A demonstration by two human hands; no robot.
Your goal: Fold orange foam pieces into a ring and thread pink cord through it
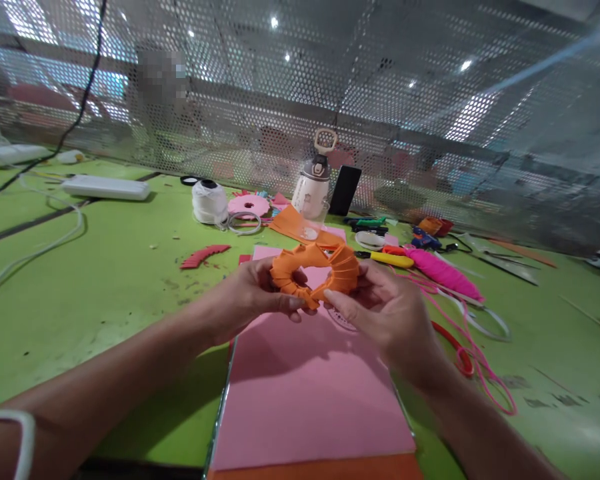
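An orange folded-paper ring [346, 268], pleated all round with an open middle, is held between my two hands above a pink sheet [310, 400]. My left hand [260, 293] pinches its left side, thumb along the lower edge. On the other side, my right hand [387, 310] grips the ring, with the thumb pressed on its lower front and the fingers behind. Part of a round printed piece [341, 320] shows beneath the right thumb. Under the pink sheet's near edge lies an orange sheet [315, 469].
Behind the ring stand a white bottle [310, 193] and a dark phone-like slab [345, 191]. A white thread spool [209, 202] and a red pleated strip [205, 255] lie left. At right are a pink yarn bundle [445, 275], a yellow-handled tool [391, 259] and loose cords.
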